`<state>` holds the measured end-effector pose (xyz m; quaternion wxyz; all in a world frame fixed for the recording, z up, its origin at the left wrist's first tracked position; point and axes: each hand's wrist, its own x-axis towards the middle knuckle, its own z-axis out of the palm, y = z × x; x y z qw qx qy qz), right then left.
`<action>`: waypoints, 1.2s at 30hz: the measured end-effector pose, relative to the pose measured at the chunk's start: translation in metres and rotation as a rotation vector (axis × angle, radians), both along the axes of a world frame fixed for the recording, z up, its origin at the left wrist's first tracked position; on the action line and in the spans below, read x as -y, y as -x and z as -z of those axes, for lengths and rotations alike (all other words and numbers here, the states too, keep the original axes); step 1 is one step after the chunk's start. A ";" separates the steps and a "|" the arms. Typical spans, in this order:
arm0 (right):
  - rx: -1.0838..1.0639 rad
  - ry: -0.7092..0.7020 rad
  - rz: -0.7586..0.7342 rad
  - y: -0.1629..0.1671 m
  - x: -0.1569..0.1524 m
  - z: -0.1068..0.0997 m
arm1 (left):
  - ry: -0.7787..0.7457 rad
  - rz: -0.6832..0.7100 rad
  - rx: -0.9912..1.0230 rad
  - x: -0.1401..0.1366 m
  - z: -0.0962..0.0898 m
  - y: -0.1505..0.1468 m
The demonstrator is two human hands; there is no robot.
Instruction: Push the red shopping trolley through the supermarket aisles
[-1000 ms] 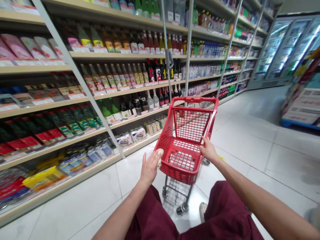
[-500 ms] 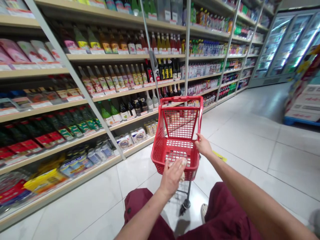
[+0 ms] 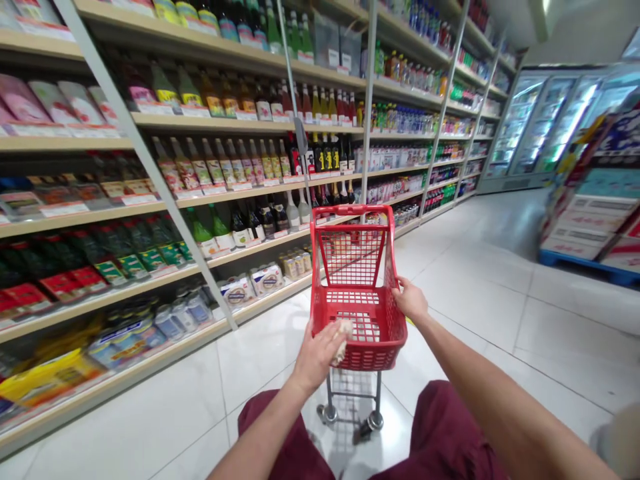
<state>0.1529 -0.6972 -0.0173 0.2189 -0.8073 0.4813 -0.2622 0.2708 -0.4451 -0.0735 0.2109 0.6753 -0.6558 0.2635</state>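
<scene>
A small red shopping cart (image 3: pixel 376 357) stands on the floor between my knees, its plastic basket holding nothing I can see. At the near left corner of the rim, my left hand (image 3: pixel 320 350) presses a crumpled off-white cloth (image 3: pixel 343 340) over the edge. Part of that cloth hangs down outside the basket. My right hand (image 3: pixel 412 300) grips the basket's right side rim, with the fingers curled over it. Below the basket, grey metal legs and caster wheels (image 3: pixel 373 421) show.
Tall shelves (image 3: pixel 290 123) of bottles, cans and cartons run along the left. Boxes (image 3: pixel 585 223) are stacked on a blue pallet (image 3: pixel 575 259) at the right. Lit glass-door fridges (image 3: pixel 530 120) stand at the far end. White tiled floor (image 3: pixel 480 287) stretches between them.
The cart has swung round slightly to face me more squarely, its near end shifting right. My left hand and the cloth have slid left along the near rim to the corner.
</scene>
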 end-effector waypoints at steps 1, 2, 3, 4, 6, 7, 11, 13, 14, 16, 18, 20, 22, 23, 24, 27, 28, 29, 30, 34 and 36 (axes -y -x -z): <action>0.013 0.011 0.004 0.004 0.000 -0.003 | 0.007 -0.030 -0.052 -0.002 -0.002 -0.004; 0.024 0.028 0.005 0.008 -0.003 -0.005 | 0.021 -0.065 -0.130 -0.004 -0.005 -0.008; 0.046 0.055 -0.008 0.011 -0.009 -0.007 | 0.044 -0.103 -0.231 -0.005 -0.007 -0.009; 0.090 0.092 -0.039 0.015 -0.020 -0.007 | 0.079 -0.138 -0.351 -0.003 -0.009 -0.007; 0.245 0.134 -0.171 0.019 -0.054 -0.004 | 0.198 -0.205 -0.613 0.008 -0.014 0.008; 0.363 0.131 -0.271 0.020 -0.075 -0.001 | 0.257 -0.221 -0.725 0.015 -0.015 0.019; 0.680 -0.189 -0.530 0.012 -0.154 0.016 | 0.184 -0.120 -0.813 0.035 -0.022 0.062; 0.742 -0.217 -0.514 0.010 -0.168 0.021 | -0.030 -0.045 -0.671 0.033 -0.027 0.065; 0.743 -0.179 -0.488 0.011 -0.166 0.023 | -0.134 -0.008 -0.580 0.029 -0.031 0.059; 0.677 -0.038 -0.426 0.021 -0.151 0.026 | -0.291 0.041 -0.397 0.021 -0.039 0.037; 0.553 0.136 -0.335 0.038 -0.129 0.029 | -0.356 -0.022 -0.271 0.016 -0.047 0.006; 0.404 0.256 -0.247 0.056 -0.110 0.033 | -0.401 -0.122 -0.198 0.015 -0.050 -0.022; 0.297 0.310 -0.187 0.068 -0.098 0.036 | -0.433 -0.161 -0.156 0.017 -0.050 -0.040; 0.264 0.322 -0.175 0.070 -0.095 0.037 | -0.434 -0.158 -0.136 0.018 -0.049 -0.044; 0.233 0.341 -0.187 0.071 -0.094 0.039 | -0.421 -0.154 -0.122 0.020 -0.047 -0.045; 0.103 0.479 -0.265 0.069 -0.091 0.047 | -0.374 -0.153 -0.092 0.022 -0.041 -0.033; 0.055 0.539 -0.282 0.070 -0.088 0.051 | -0.366 -0.149 -0.081 0.023 -0.040 -0.028; 0.016 0.595 -0.298 0.073 -0.084 0.056 | -0.364 -0.144 -0.067 0.023 -0.039 -0.022; -0.011 0.638 -0.320 0.077 -0.079 0.061 | -0.362 -0.141 -0.050 0.024 -0.038 -0.017; 0.000 0.717 -0.433 0.081 -0.071 0.076 | -0.338 -0.156 0.004 0.024 -0.037 -0.005; 0.035 0.740 -0.448 0.066 -0.085 0.079 | -0.325 -0.174 0.015 0.023 -0.036 -0.004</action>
